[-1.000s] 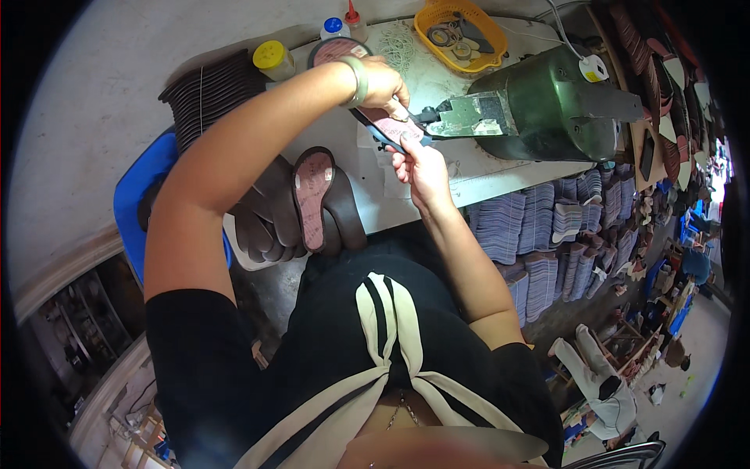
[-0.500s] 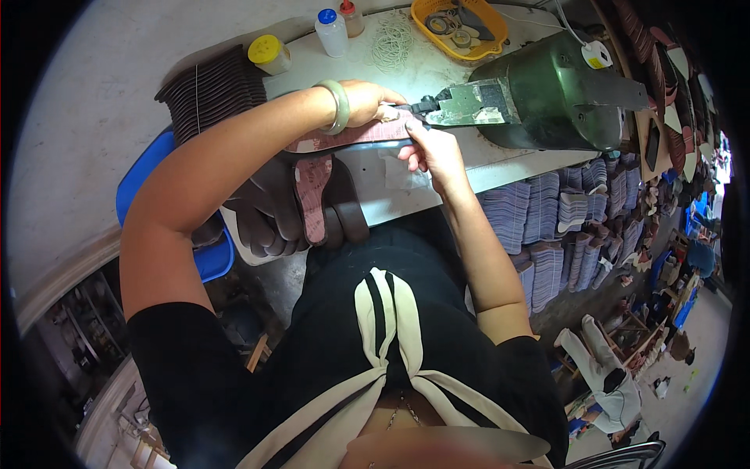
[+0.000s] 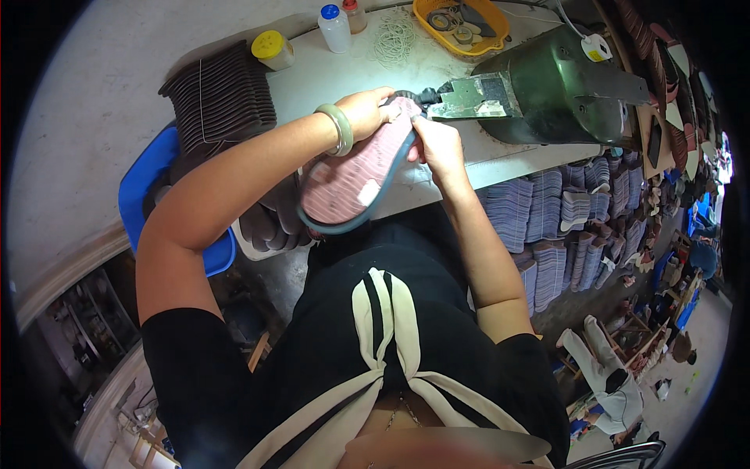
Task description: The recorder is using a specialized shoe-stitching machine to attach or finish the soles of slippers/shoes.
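Observation:
A pink striped insole (image 3: 344, 187) with a blue-grey edge band slants across the front of the worktable, its wide end toward my body. My left hand (image 3: 366, 116), a pale green bangle on its wrist, is closed on the insole's narrow end from the far side. On the near side, my right hand (image 3: 439, 147) pinches the edge, thumb on top. That narrow end lies at the dark working head (image 3: 426, 97) of a green sewing machine (image 3: 547, 90). My fingers partly hide where the edge meets the machine.
Bundled dark brown insoles (image 3: 219, 98) stand at the left, near a blue tray (image 3: 144, 184). Farther back are a yellow-lidded jar (image 3: 272, 51), a blue-capped bottle (image 3: 334, 30), tangled cord (image 3: 393, 41) and a yellow basket (image 3: 461, 48). Stacks of striped insoles (image 3: 539, 211) lie at the right.
The insole has swung round, its wide end coming toward my body and its face turning into view. It now covers part of the brown pile. Both hands keep hold near the machine head.

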A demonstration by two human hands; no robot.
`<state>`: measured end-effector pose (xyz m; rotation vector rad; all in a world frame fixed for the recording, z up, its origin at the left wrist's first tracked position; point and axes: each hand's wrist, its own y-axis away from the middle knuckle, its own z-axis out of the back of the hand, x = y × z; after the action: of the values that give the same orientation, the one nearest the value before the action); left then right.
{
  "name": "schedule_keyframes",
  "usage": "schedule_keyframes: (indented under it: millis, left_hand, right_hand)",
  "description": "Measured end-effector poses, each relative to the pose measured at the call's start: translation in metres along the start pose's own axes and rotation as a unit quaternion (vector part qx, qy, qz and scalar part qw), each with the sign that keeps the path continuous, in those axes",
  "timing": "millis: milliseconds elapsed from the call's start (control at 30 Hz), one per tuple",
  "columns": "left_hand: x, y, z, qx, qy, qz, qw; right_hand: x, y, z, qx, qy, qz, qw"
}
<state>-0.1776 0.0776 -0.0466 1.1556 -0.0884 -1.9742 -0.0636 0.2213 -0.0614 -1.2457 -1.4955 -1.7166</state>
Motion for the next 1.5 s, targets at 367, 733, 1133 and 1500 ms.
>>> schedule_keyframes:
  millis: [367,733,1133,1500]
  left_hand:
    - [-0.02,0.008,-0.017,-0.022,0.237,0.096,0.966]
    - [-0.007,-0.014,0.001,-0.155,0.087,0.079,0.981]
    - [0.057,-0.066,0.012,-0.279,0.126,0.046,0.951]
    - [-0.008,-0.032,0.05,-0.019,-0.225,-0.215,0.95]
  right_hand:
    - [-0.028,0.131,0.013,0.246,-0.288,-0.064,0.923]
    - [-0.06,0.1,-0.006,0.146,-0.251,-0.036,0.956]
    - [-0.055,0.05,-0.024,0.123,-0.269,-0.009,0.955]
    - [-0.03,0.031,-0.025,0.056,-0.203,-0.029,0.977]
